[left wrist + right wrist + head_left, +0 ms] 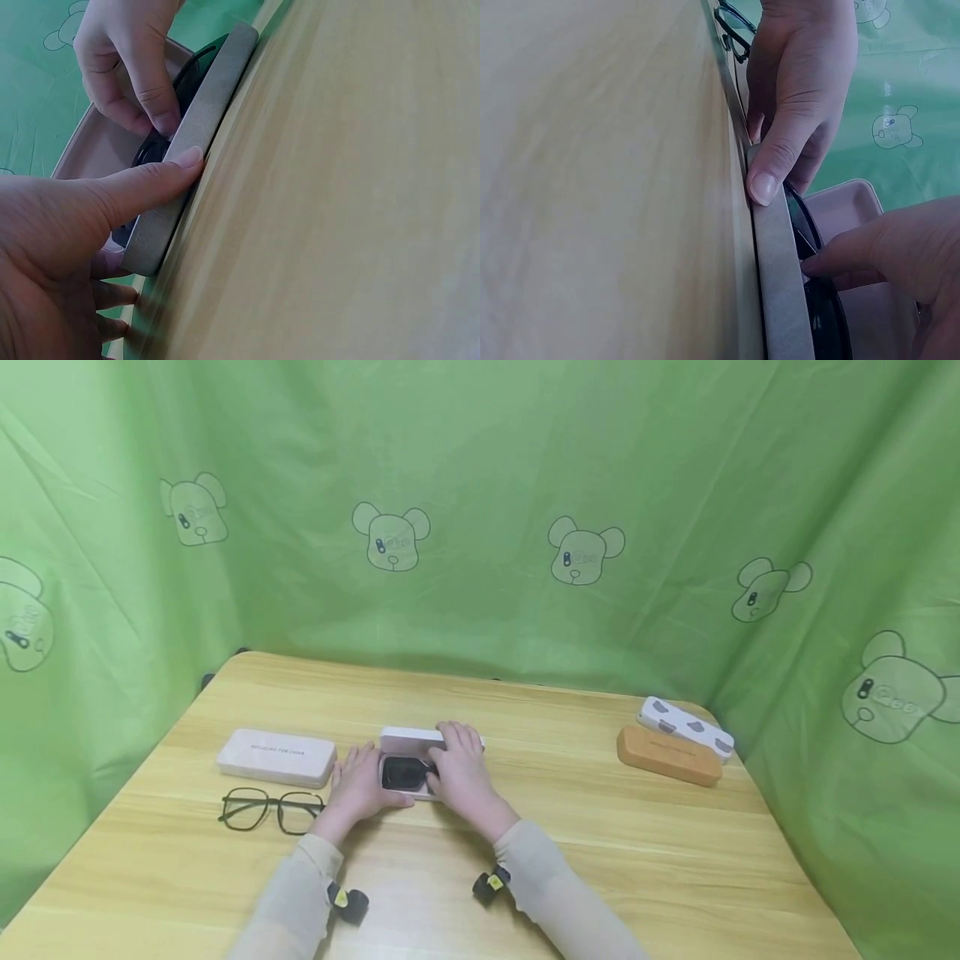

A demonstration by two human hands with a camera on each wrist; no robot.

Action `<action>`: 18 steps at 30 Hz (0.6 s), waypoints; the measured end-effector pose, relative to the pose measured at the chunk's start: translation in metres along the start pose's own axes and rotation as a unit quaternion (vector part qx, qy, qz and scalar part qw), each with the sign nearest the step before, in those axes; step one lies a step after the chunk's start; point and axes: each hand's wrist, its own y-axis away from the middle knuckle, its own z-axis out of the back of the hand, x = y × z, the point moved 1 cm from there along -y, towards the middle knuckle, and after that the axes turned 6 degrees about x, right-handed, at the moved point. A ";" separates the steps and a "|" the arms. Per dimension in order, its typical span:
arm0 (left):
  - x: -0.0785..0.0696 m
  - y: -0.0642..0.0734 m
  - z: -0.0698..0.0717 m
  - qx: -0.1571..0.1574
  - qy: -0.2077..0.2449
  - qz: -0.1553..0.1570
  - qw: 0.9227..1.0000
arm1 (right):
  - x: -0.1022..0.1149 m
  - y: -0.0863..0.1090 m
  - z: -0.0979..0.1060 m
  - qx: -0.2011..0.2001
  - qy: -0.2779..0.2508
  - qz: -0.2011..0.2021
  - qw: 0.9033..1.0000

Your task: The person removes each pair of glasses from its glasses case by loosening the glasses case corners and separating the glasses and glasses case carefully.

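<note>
An open light-coloured glasses case [408, 742] lies on the table between the two hands, its lid raised at the back. Dark sunglasses [403, 774] rest inside it. My left hand [362, 783] grips the case's left end, its thumb lying along the front edge [217, 90]. Over the right half is my right hand [467, 774], reaching into the case. Its thumb and a finger pinch the sunglasses near the bridge, seen in the left wrist view; their far lens is partly covered by that hand.
Left of the hands stand a closed white glasses case [277, 756] and, before it, black-framed eyeglasses [273, 810]. At the right back, an orange case [667, 756] lies against a white one with grey patches [693, 727]. A green curtain [487, 627] borders the wooden table [585, 877].
</note>
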 end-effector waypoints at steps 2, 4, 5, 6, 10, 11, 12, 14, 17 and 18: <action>0.000 0.000 0.000 -0.001 0.003 0.000 1.000 | 0.000 0.000 0.000 0.003 -0.002 -0.001 1.000; 0.000 0.000 0.000 -0.001 0.005 0.000 1.000 | 0.000 0.000 0.001 0.004 -0.008 -0.001 1.000; 0.000 0.000 0.000 -0.001 0.006 0.000 1.000 | 0.000 0.000 0.001 0.005 -0.011 -0.001 1.000; 0.000 0.000 0.000 -0.002 0.006 -0.001 1.000 | 0.000 0.000 0.001 0.006 -0.013 -0.002 1.000; 0.000 0.000 -0.001 -0.001 0.010 -0.001 1.000 | -0.001 0.000 0.002 0.006 -0.019 0.000 1.000; 0.000 0.000 -0.001 -0.001 0.010 -0.001 1.000 | -0.001 0.000 0.002 0.007 -0.020 0.000 1.000; 0.000 0.000 -0.001 -0.001 0.011 -0.001 1.000 | -0.001 0.000 0.003 0.007 -0.021 0.000 1.000; 0.000 0.001 -0.001 -0.001 0.011 -0.002 1.000 | -0.002 0.000 0.003 0.009 -0.025 0.000 1.000; 0.000 0.002 0.000 0.000 0.012 -0.001 1.000 | -0.002 -0.001 0.003 0.012 -0.033 -0.001 0.999; -0.001 0.002 0.001 0.001 0.013 0.000 1.000 | -0.002 -0.001 0.004 0.015 -0.036 -0.002 0.999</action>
